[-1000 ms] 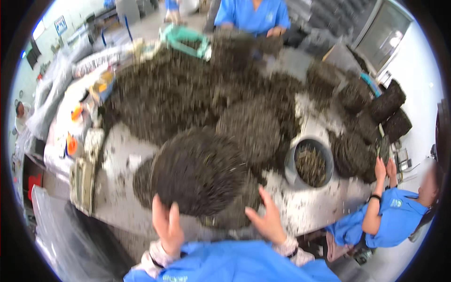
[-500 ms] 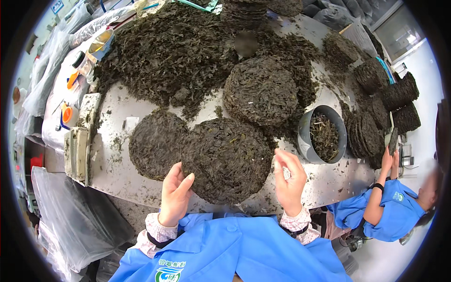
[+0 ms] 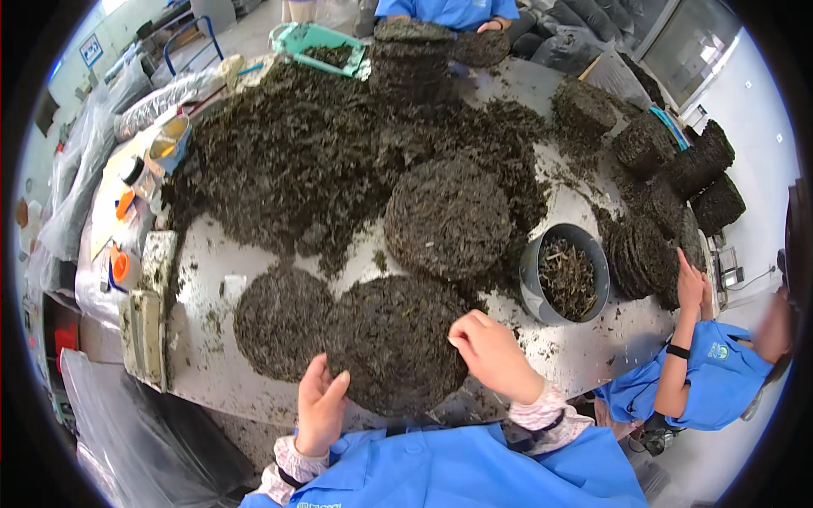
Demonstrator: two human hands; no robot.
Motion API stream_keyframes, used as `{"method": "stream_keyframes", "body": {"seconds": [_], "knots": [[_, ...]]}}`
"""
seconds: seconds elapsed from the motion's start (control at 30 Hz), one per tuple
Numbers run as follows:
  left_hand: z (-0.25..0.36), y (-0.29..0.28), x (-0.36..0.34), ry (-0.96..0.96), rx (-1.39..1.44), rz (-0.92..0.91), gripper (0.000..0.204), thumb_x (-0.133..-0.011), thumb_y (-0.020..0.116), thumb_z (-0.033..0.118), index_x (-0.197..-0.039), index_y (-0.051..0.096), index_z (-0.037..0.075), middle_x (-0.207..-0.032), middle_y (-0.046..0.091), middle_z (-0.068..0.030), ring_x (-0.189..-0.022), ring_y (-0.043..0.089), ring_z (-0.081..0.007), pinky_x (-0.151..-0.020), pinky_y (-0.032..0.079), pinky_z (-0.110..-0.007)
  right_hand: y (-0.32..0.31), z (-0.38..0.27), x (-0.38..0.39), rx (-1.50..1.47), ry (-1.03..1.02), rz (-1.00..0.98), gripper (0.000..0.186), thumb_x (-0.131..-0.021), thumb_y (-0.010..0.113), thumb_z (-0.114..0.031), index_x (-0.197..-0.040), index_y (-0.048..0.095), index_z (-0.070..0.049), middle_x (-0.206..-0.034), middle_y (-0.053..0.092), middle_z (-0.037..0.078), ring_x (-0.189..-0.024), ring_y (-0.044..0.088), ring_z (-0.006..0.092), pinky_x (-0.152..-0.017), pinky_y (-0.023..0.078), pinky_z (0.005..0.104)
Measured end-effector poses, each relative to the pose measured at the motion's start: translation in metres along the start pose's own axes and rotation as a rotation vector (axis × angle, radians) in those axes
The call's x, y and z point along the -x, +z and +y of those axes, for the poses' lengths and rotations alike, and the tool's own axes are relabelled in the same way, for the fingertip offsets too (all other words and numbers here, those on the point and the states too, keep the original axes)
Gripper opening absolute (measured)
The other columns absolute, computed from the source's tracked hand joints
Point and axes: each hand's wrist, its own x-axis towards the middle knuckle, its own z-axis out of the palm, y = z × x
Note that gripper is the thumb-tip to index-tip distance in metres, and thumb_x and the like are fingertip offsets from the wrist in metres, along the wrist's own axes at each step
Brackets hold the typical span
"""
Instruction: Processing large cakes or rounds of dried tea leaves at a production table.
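Note:
A round, flat disc of dark dried leafy material, resembling seaweed (image 3: 396, 339), lies at the table's front, beside a second disc (image 3: 279, 315). My left hand (image 3: 320, 406) is at its front-left rim, thumb and forefinger apart. My right hand (image 3: 500, 356) pinches the right edge of the front disc. Behind these, a third thick disc (image 3: 446, 212) rests against a broad loose heap (image 3: 296, 161). A grey bucket (image 3: 532, 292) of dry, stalky bits stands right of my right hand.
Stacked discs (image 3: 644, 254) line the metal table's (image 3: 203, 356) right. A co-worker in blue (image 3: 703, 372) works there; another person (image 3: 440, 13) is opposite. A green tray (image 3: 288, 38) sits at the back, orange-handled items (image 3: 124, 269) and a pale block (image 3: 144, 339) at left.
The front disc, raised and tilted a second ago, now lies flat. My right hand has moved left onto its edge and closed its fingers there.

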Motion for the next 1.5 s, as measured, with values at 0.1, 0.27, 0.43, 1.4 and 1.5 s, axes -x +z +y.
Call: {"method": "stream_keyframes", "body": {"seconds": [0.1,0.27,0.43,1.4,1.5], "knots": [[0.003,0.002,0.009,0.012,-0.212,0.068,0.034,-0.096,0.061,0.001,-0.129,0.052,0.002,-0.105,0.06,0.0022,-0.078,0.051,-0.0019,-0.058,0.04,-0.02,-0.05,0.0,-0.002,-0.267,0.122,0.046,0.007,-0.098,0.059,-0.007,-0.098,0.057,0.0,-0.089,0.068,0.014,-0.083,0.069,0.028,-0.075,0.054,0.037],[-0.006,0.02,-0.004,-0.086,-0.012,0.233,0.054,-0.1,0.064,0.005,-0.15,0.042,0.001,-0.076,0.046,0.006,-0.06,0.039,-0.0017,-0.05,0.034,-0.021,-0.131,0.008,-0.125,-0.319,-0.196,0.226,0.016,-0.101,0.052,-0.004,-0.087,0.045,-0.003,-0.07,0.06,0.005,-0.064,0.056,0.0126,-0.06,0.048,0.0312],[-0.002,0.028,0.01,-0.085,-0.015,0.245,0.051,-0.101,0.062,0.004,-0.148,0.044,0.002,-0.071,0.044,0.0073,-0.059,0.042,-0.0027,-0.053,0.038,-0.021,-0.258,-0.041,-0.279,-0.608,-0.403,0.853,0.009,-0.099,0.057,-0.009,-0.094,0.059,-0.001,-0.078,0.067,0.008,-0.07,0.064,0.0146,-0.065,0.052,0.0298],[0.007,0.025,0.002,-0.099,-0.026,0.254,0.054,-0.1,0.062,0.007,-0.15,0.042,0.0,-0.091,0.06,0.0013,-0.067,0.051,-0.0049,-0.054,0.041,-0.021,-0.1,0.116,0.049,0.279,0.015,0.696,0.013,-0.082,0.071,-0.001,-0.095,0.072,-0.005,-0.091,0.067,0.012,-0.083,0.067,0.0333,-0.074,0.055,0.0408],[0.007,0.013,0.004,-0.066,-0.082,0.132,0.055,-0.1,0.063,0.008,-0.15,0.042,-0.001,-0.089,0.059,0.0028,-0.066,0.05,-0.0041,-0.053,0.04,-0.022,-0.089,0.086,0.046,0.187,0.005,0.61,0.01,-0.085,0.072,-0.004,-0.094,0.072,-0.005,-0.086,0.066,0.012,-0.077,0.066,0.0324,-0.068,0.054,0.0391]]}}
